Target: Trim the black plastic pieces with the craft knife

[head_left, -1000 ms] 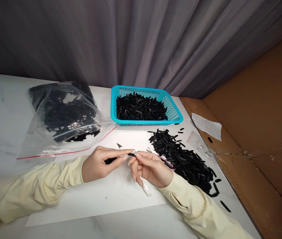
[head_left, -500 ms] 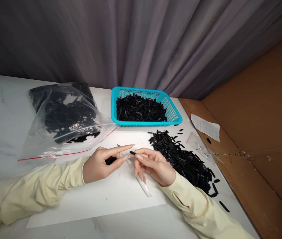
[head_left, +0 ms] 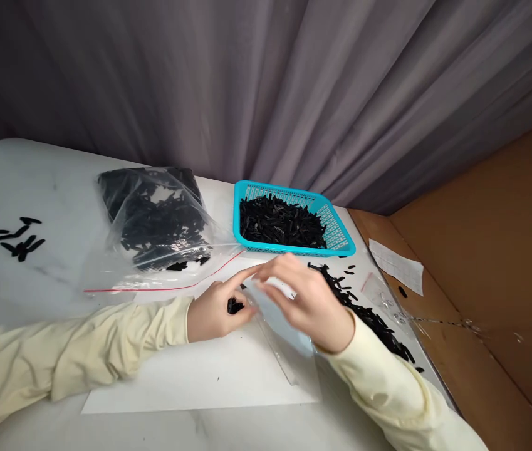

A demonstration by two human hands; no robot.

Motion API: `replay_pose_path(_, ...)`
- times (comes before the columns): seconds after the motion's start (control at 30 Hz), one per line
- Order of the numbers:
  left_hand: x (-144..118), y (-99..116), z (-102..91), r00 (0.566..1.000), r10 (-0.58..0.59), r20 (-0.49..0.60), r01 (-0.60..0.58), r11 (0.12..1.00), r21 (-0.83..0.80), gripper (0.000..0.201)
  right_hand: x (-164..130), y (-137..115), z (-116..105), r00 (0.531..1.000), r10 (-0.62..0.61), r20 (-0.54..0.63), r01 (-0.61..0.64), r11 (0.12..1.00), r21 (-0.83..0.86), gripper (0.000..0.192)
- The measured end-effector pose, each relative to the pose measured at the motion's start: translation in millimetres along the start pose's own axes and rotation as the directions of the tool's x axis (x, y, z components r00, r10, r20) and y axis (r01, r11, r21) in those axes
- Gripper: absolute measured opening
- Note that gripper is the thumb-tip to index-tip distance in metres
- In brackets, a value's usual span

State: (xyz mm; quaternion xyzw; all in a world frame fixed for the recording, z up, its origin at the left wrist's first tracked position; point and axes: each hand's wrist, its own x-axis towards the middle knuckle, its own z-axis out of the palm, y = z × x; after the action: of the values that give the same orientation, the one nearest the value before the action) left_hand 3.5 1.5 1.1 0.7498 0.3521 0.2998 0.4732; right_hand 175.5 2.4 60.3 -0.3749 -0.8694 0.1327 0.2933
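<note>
My left hand (head_left: 222,308) curves its thumb and index finger around a gap, through which black strips (head_left: 234,305) show. From its thumb hangs a thin, see-through sheet that looks like a small clear plastic bag (head_left: 275,351). My right hand (head_left: 310,300), blurred by motion, meets the left index fingertip with its fingers closed together; whatever is in that pinch is hidden. Below both hands lies a white sheet of paper (head_left: 190,376). Past my right hand, partly behind the forearm, spreads a pile of black strips (head_left: 373,322).
A blue basket (head_left: 294,250) full of black strips stands at the back. To its left lies a large zip bag (head_left: 162,219) of them. Several loose strips (head_left: 21,244) lie far left. A paper slip (head_left: 397,266) and crumpled clear plastic (head_left: 383,300) are near the cardboard (head_left: 482,250).
The view has shifted, so things sit further right. My right hand has turned over and come up against the left fingertip; the black strip in its pinch is no longer visible. The plastic appears wider.
</note>
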Motion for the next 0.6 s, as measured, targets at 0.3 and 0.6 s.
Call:
replay_pose_path(0.3, 6, -6, 1.1, 0.974, 0.208, 0.088, -0.192, 0.968, -0.163, 0.06, -3, -8, 19, 0.922, -0.244, 0.3, 0.258, 0.966, -0.008, 0.036)
replay_pose_path(0.6, 9, -8, 0.6, 0.96, 0.226, 0.163, -0.193, 0.961, -0.197, 0.019, -3, -14, 19, 0.879, -0.261, 0.399, 0.362, 0.91, -0.202, 0.019)
